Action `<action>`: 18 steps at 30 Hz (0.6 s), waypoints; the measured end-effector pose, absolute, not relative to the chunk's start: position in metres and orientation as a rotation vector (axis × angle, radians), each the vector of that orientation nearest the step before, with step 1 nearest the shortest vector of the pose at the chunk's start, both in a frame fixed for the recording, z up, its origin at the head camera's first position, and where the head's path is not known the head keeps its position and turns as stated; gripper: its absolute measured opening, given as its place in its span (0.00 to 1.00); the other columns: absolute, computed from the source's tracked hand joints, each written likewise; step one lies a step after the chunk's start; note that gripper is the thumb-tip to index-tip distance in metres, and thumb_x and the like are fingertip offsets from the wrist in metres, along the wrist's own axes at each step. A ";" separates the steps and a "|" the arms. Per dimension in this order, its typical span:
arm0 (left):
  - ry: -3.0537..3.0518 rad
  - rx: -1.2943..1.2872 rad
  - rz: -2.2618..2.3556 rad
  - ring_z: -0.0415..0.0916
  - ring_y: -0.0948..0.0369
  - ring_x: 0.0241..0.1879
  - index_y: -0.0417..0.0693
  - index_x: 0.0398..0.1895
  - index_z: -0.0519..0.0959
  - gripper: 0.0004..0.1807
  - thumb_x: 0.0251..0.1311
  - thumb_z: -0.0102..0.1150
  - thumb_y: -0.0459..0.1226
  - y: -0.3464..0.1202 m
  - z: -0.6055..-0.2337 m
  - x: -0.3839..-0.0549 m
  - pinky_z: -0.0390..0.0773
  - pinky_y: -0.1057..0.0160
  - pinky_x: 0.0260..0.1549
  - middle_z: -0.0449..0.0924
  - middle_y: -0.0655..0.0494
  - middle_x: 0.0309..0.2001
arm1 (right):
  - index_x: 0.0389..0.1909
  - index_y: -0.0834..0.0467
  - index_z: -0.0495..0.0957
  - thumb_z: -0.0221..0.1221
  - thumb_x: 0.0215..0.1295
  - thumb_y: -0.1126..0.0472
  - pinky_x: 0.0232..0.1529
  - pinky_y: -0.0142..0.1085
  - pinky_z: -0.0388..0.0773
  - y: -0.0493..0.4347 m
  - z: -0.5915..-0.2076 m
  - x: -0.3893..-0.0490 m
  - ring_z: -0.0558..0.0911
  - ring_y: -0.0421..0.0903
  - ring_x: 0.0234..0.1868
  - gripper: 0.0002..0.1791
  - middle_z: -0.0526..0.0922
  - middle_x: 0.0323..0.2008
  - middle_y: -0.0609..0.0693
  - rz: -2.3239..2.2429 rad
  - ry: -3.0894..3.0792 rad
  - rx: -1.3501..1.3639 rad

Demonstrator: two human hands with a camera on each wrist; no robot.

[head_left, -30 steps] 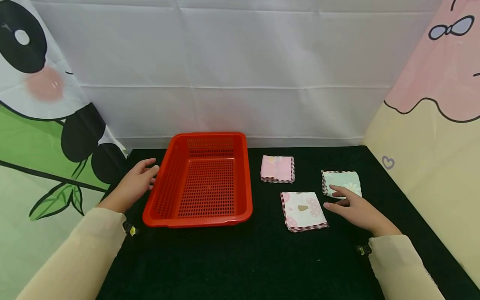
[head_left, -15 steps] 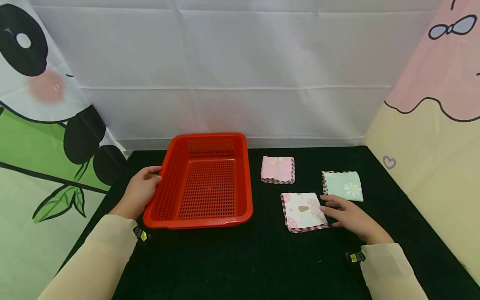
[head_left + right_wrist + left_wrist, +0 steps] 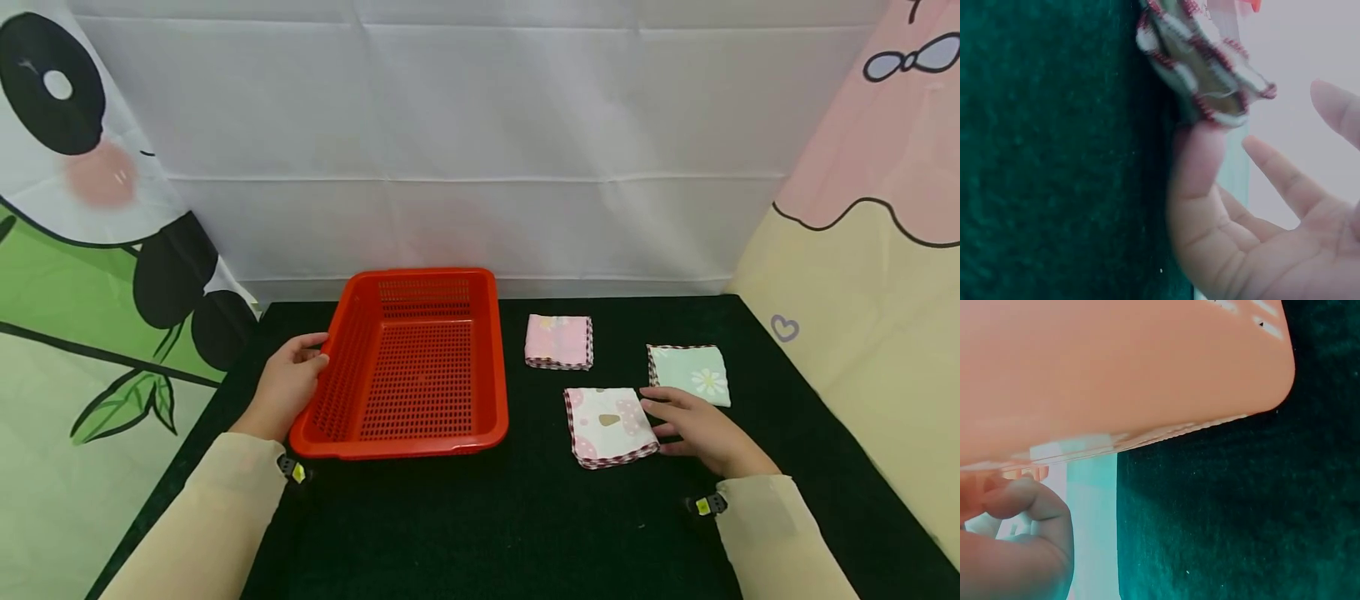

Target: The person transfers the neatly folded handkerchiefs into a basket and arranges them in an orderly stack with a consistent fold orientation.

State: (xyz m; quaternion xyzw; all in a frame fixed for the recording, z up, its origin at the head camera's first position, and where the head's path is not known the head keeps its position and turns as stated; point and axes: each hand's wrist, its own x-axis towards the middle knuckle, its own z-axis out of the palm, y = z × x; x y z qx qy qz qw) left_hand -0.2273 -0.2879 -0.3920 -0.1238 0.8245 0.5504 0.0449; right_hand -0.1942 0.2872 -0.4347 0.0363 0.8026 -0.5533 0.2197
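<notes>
A red plastic basket (image 3: 408, 448) with a perforated bottom stands left of centre. My left hand (image 3: 283, 387) pinches its left rim between thumb and fingers; the left wrist view shows the curled thumb at the edge of the basket (image 3: 1116, 375). At a folded white handkerchief (image 3: 611, 425) with pink spots and a checked hem, my right hand (image 3: 705, 429) is at the right edge. The right wrist view shows the thumb against a corner of the layered handkerchief (image 3: 1207, 69) while the fingers of the right hand (image 3: 1260, 244) spread apart above the table.
Two more folded handkerchiefs lie on the dark green tablecloth (image 3: 480, 525): a pink one (image 3: 558, 340) right of the basket and a mint-green one (image 3: 686, 371) with a flower just behind my right hand. A white cloth backdrop (image 3: 480, 150) rises behind the table.
My left hand has come up to the basket rim and taken hold of it. My right hand has moved from over the mint-green handkerchief left and nearer, to the white one.
</notes>
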 end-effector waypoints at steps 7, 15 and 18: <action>2.468 -0.417 1.729 0.70 0.47 0.61 0.57 0.81 0.59 0.29 0.80 0.46 0.44 -0.287 -0.392 -0.230 0.81 0.64 0.46 0.65 0.44 0.68 | 0.77 0.62 0.60 0.54 0.80 0.51 0.52 0.47 0.82 0.288 -0.436 -0.204 0.76 0.57 0.56 0.32 0.65 0.69 0.67 -1.561 2.168 0.064; 2.443 -0.438 1.732 0.69 0.48 0.62 0.57 0.81 0.58 0.29 0.80 0.47 0.45 -0.290 -0.395 -0.232 0.78 0.56 0.56 0.65 0.45 0.70 | 0.76 0.62 0.62 0.55 0.78 0.58 0.54 0.50 0.80 0.286 -0.439 -0.210 0.74 0.57 0.56 0.30 0.65 0.69 0.67 -1.543 2.131 0.008; 2.434 -0.433 1.740 0.69 0.48 0.62 0.58 0.81 0.59 0.29 0.80 0.47 0.45 -0.291 -0.396 -0.233 0.78 0.56 0.57 0.65 0.46 0.70 | 0.77 0.61 0.61 0.57 0.77 0.59 0.50 0.46 0.80 0.286 -0.440 -0.212 0.74 0.56 0.53 0.31 0.67 0.66 0.65 -1.574 2.086 0.021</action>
